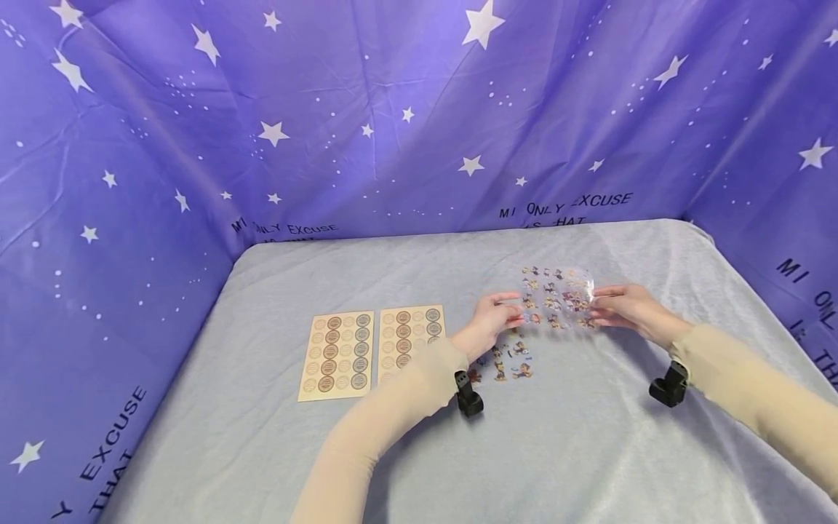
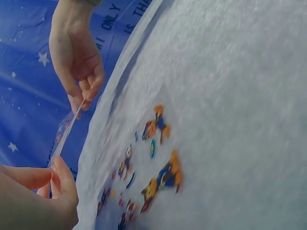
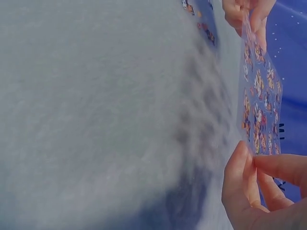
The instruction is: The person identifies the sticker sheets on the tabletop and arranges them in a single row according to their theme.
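Observation:
A clear sticker sheet [image 1: 556,298] printed with small cartoon dogs is held up above the table between both hands. My left hand [image 1: 489,320] pinches its left edge between thumb and fingers, and my right hand [image 1: 631,309] pinches the right edge. In the right wrist view the sheet [image 3: 259,100] stretches between the two hands, tilted. Beneath the left hand, a second clear sticker sheet [image 1: 520,367] with similar dogs lies on the cloth; the left hand and forearm hide part of it. The left wrist view shows its dog stickers [image 2: 165,177] closer.
Two cream sheets of round stickers lie side by side to the left, a left one [image 1: 336,356] and a right one [image 1: 412,320], the latter partly behind the left sleeve. Grey cloth [image 1: 262,437] covers the table. A purple star-patterned curtain [image 1: 366,87] stands around the back and sides.

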### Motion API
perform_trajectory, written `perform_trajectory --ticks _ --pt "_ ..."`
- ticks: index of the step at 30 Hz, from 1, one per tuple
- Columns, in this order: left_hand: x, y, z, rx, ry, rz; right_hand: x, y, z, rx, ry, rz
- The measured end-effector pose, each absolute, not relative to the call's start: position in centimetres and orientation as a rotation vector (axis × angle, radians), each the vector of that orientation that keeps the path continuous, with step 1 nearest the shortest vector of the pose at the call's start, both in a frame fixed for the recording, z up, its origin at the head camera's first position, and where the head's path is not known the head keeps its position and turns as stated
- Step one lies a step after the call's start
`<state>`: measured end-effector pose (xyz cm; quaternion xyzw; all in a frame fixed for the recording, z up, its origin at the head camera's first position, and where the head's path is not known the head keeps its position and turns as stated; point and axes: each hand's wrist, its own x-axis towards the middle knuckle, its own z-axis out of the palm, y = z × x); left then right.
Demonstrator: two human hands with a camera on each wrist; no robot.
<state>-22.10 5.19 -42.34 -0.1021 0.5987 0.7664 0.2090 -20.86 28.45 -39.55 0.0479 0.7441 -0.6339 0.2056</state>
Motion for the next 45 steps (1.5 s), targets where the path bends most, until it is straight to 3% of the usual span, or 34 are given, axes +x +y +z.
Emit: perform_trajectory --ticks 45 --pt "-15.6 8.7 -43.8 -0.273 1.635 2.168 -17.1 32.3 -40.9 0.108 1.989 -1.666"
